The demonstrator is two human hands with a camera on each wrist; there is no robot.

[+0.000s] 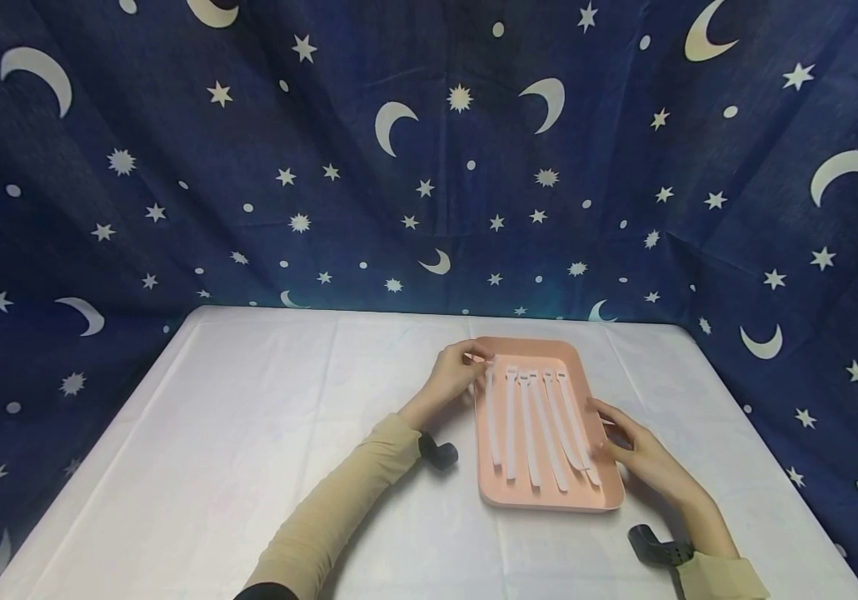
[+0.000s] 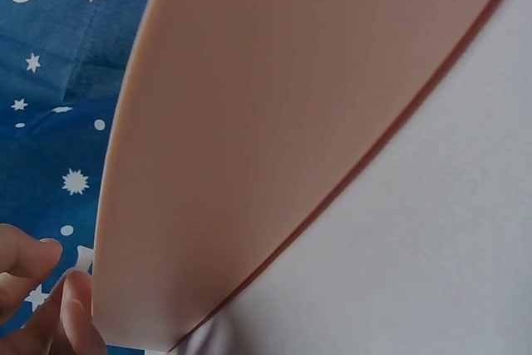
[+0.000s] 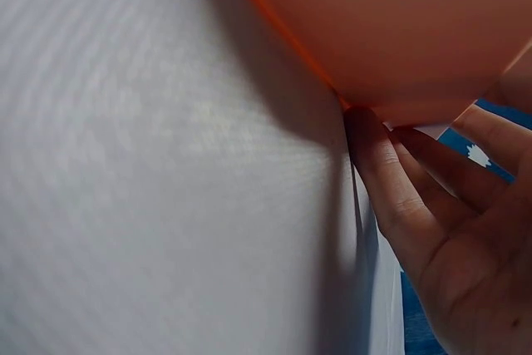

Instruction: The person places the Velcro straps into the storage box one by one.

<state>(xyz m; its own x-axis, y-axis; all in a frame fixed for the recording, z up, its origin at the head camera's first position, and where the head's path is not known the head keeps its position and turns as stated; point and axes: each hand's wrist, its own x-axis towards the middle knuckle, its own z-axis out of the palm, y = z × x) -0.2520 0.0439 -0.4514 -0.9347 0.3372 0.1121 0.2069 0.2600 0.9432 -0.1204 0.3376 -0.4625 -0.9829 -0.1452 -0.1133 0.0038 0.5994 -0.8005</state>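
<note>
A pink rectangular tray [image 1: 549, 497] lies on the table with several slim white cable straps [image 1: 511, 425] side by side in it, slotted heads at the far end. At its far left corner my left hand [image 1: 457, 371] pinches the head of the leftmost strap [image 1: 492, 417] between thumb and fingers. A bit of white shows at those fingertips in the left wrist view, where the tray's outer wall [image 2: 249, 122] fills much of the picture. My right hand [image 1: 642, 454] holds the tray's right side, thumb and index finger at the rim, other fingers against the outer wall [image 3: 416, 31].
A white cloth [image 1: 212, 433] covers the table. Behind it and at both sides hangs a dark blue curtain [image 1: 354, 242] with moons and stars. Black wrist mounts [image 1: 438, 452] sit on both wrists, close to the tray's sides.
</note>
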